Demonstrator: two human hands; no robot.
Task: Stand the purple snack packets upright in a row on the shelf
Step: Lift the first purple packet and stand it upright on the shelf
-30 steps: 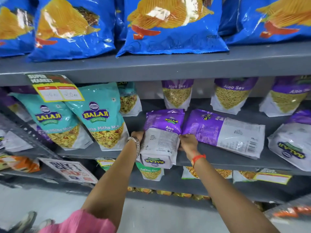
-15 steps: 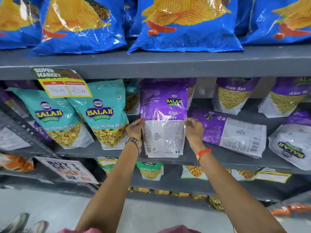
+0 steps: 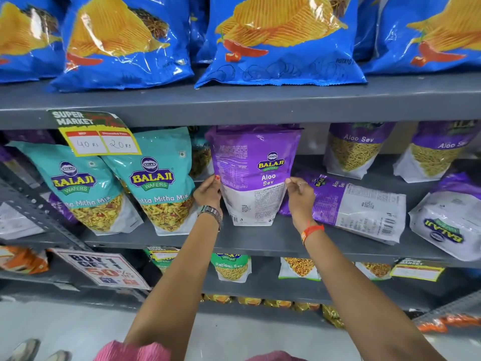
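Observation:
A purple Aloo Sev packet (image 3: pixel 253 175) stands upright on the grey middle shelf (image 3: pixel 260 241), back side facing me. My left hand (image 3: pixel 209 194) grips its left edge and my right hand (image 3: pixel 300 198) grips its right edge. Just to the right another purple packet (image 3: pixel 359 207) lies flat on the shelf. A third purple packet (image 3: pixel 450 220) lies tilted at the far right. Two more Aloo Sev packets (image 3: pixel 356 149) (image 3: pixel 437 152) stand upright at the back of the shelf.
Teal Balaji Khatta Mitha Mix packets (image 3: pixel 156 183) stand left of the held packet. Blue chip bags (image 3: pixel 281 40) fill the shelf above. A yellow price tag (image 3: pixel 101 142) hangs from the upper shelf edge. More snack packets (image 3: pixel 230 267) sit on the lower shelf.
Both hands lifted the purple packet from lying at the shelf's front edge, tipped it upright and set it further back on the shelf.

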